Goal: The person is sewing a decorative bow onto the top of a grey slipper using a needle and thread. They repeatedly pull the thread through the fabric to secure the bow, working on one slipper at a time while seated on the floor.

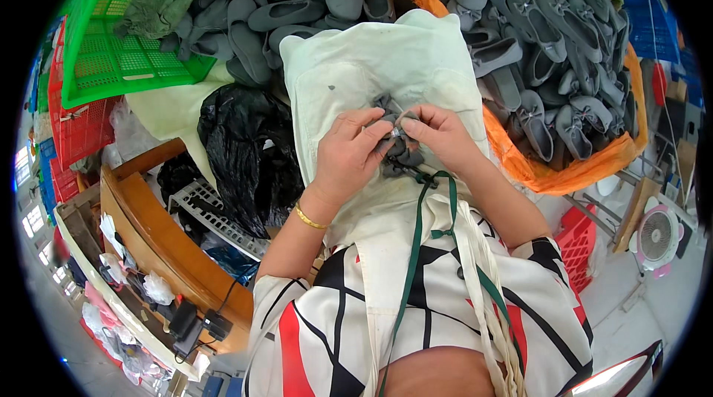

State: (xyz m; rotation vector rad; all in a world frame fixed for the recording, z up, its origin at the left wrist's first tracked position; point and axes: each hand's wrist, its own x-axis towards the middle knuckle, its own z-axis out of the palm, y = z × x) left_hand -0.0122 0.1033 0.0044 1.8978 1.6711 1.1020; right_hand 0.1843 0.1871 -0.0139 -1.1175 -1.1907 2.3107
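My left hand (347, 150) and my right hand (444, 135) meet over a white cloth (327, 92) spread on my lap. Both are closed, fingertips pinching a small grey fabric bow (396, 129) with a shiny bit at its middle. The fingers partly cover it. More dark grey fabric pieces (403, 159) lie bunched on the cloth just under my fingers, probably more bows; their exact shape is hard to tell. A dark green cord (420, 228) hangs down my apron from close by.
Grey slip-on shoes (290, 14) are heaped beyond the cloth. At the right, an orange sack (512, 163) holds grey shoes with bows. Left stand a green plastic basket (111, 48), a black plastic bag (245, 152) and a wooden table (163, 226). A small fan (658, 235) is far right.
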